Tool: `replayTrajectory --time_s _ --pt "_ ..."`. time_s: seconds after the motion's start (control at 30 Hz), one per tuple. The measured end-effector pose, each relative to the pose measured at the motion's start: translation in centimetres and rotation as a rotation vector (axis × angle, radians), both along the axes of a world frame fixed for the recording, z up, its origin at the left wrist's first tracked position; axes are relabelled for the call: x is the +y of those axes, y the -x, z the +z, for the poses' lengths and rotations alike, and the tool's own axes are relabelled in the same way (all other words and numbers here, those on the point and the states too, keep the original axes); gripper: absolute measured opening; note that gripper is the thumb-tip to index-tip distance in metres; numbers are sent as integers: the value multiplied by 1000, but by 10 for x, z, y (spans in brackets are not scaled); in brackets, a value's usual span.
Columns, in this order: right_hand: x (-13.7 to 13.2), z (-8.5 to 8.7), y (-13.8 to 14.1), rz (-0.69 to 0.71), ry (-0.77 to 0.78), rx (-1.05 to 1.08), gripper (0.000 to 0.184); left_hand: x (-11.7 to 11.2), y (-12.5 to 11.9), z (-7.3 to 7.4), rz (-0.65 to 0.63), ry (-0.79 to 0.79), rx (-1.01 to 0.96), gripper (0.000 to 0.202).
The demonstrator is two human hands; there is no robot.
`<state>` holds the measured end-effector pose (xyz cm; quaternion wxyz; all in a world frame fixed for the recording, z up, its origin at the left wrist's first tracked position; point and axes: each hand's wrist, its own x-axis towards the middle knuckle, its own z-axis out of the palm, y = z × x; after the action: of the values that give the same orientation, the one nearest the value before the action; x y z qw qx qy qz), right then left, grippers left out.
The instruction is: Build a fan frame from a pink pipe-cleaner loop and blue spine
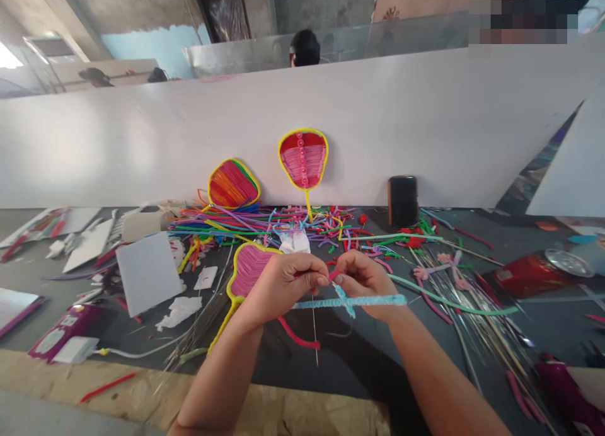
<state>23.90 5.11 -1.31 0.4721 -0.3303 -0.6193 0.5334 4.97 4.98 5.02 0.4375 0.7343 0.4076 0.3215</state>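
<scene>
My left hand [295, 280] and my right hand [362, 277] meet close together above the dark table. Both have thumb and fingers pinched on a red pipe cleaner [299, 336], whose loose end curves down below the left hand. A light-blue pipe cleaner [373, 301] lies crosswise just under my hands, with a short blue piece twisted around it. Its link to the red one is hidden by the fingers. A thin straight wire [315, 335] points down between the hands. Behind my left wrist rests a pink fan shape with a yellow rim [253, 267].
Two finished-looking fan shapes, one red and orange [234, 184], one red and pink [303, 160], lean on the white board [118, 140]. A dark phone-like object [403, 201], a red can [539, 274], loose wires [472, 310] and piled pipe cleaners [227, 225] surround the hands.
</scene>
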Motion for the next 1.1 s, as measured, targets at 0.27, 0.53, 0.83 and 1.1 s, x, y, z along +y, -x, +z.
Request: replayTrajectory --time_s 0.27,0.53,0.83,1.1 --pt "9 21 -39 -100 -372 -444 16 1 -2 -2 -7 -35 151 11" --pt "2 34 -46 -154 -270 -612 24 -5 -13 -12 -82 -384 427 15" --pt "-27 47 -17 -414 -749 -861 21 -3 -21 -32 50 -550 529 16" --pt "-53 47 9 -432 -876 -971 24 0 -10 -10 341 -217 171 14"
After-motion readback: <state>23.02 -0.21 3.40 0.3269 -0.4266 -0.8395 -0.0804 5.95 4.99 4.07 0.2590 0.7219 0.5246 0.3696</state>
